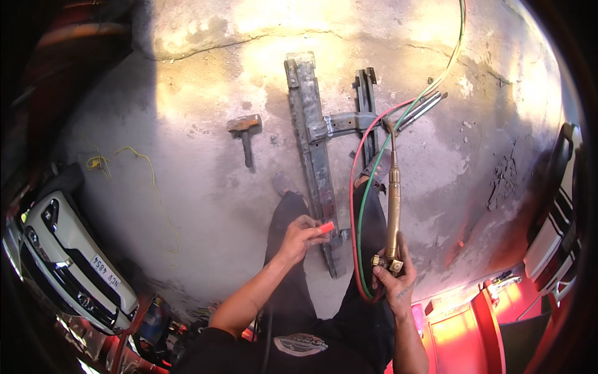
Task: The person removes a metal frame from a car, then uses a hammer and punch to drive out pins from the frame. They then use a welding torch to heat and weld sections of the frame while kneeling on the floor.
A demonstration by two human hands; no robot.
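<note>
My left hand (298,237) is closed on a small red lighter (326,227), pinched at the fingertips above the near end of a long dark steel beam (309,124). In my right hand (398,282) is a brass gas torch (393,202), gripped at its valve end. The torch points away from me, its bent tip near a curved metal bracket (350,123) that joins the beam to a shorter dark rail (365,93). A red hose (352,199) and a green hose (362,215) loop down to the torch. No flame shows at its tip.
A hammer (246,134) lies on the concrete floor left of the beam. Beyond it runs a thin yellow cord (149,168). A white car front (75,255) stands at left, a red metal part (461,330) at lower right. My feet flank the beam.
</note>
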